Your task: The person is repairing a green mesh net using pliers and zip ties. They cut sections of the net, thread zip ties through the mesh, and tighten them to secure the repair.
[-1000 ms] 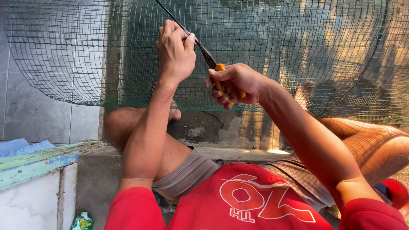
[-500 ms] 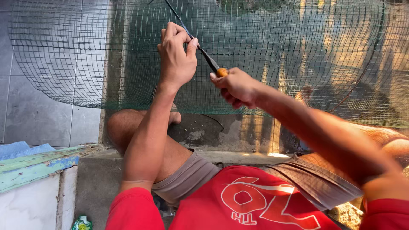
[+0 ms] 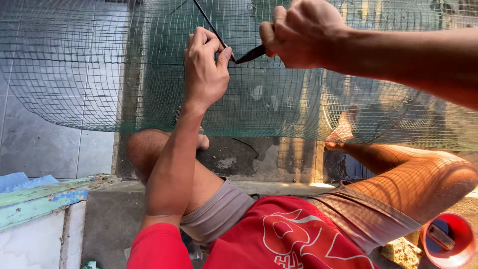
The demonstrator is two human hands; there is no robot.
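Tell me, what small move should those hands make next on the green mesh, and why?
Probably draw the tool's dark tip through the wire mesh. The left hand pinches a thin black strand against it, and the right hand has the tip right at that pinch.

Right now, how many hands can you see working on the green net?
2. The left hand pinches a thin black strip against the green wire mesh near the top middle. The right hand, top right, grips a dark pointed tool aimed at it.
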